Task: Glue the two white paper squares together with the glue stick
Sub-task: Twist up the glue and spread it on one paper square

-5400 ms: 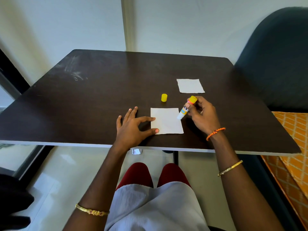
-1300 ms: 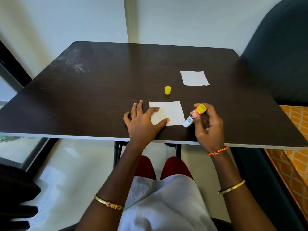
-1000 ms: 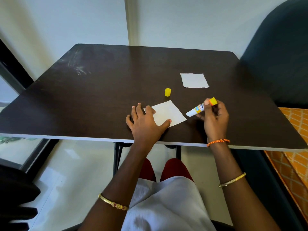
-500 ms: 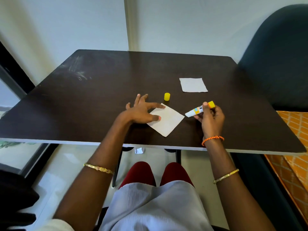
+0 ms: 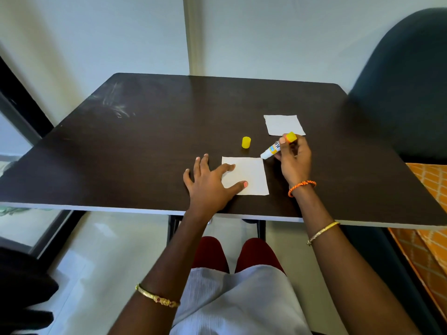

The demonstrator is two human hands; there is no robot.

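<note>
On the dark worktop (image 5: 150, 131), near its front edge, we laid our left hand (image 5: 209, 182) flat with the fingers spread and straight, index finger and thumb pressing down on the left part of the nearer white paper square (image 5: 249, 175). Our right hand (image 5: 294, 160) stood just to the right of that square, its fingers curled round the glue stick (image 5: 275, 148), which it held tilted, yellow end up and back, white open tip pointing down and left at the square's far right corner. We could not tell whether the tip touched the paper or hung just above it.

Beyond the right hand lay the second white paper square (image 5: 283, 124), flat and apart from the first, its near edge partly covered by the glue stick's yellow end. Between the two squares, a little to the left, the yellow cap (image 5: 246, 142) stood upright by itself. An orange thread bracelet (image 5: 301, 187) circled the right wrist, and a dark chair back (image 5: 406, 93) rose past the worktop's right side.
</note>
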